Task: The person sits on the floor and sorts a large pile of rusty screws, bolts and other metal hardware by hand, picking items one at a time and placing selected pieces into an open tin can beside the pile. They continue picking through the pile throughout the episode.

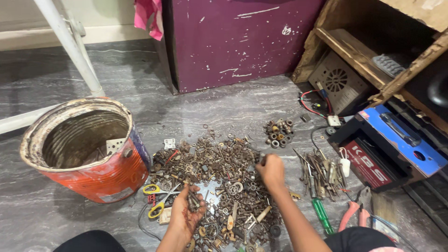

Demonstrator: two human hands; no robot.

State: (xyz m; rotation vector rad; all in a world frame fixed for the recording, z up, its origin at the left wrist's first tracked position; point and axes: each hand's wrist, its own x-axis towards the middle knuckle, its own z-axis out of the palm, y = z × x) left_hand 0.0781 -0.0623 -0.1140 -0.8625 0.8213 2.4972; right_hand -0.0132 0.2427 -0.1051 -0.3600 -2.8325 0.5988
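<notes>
From my remote seat, the heap of rusty hardware (219, 182) at six o'clock is too dense and small for me to sort nuts from washers. My left hand (186, 217) cups a few pieces, but its curled fingers hide which ones; my right hand (270, 170) covers whatever its grip pinches. The bottom edge cuts off both forearms and my knees. The orange bucket (100, 179) at nine o'clock hides most of its floor in shadow. At three o'clock, the blue case (406, 140) runs off the right edge.
</notes>
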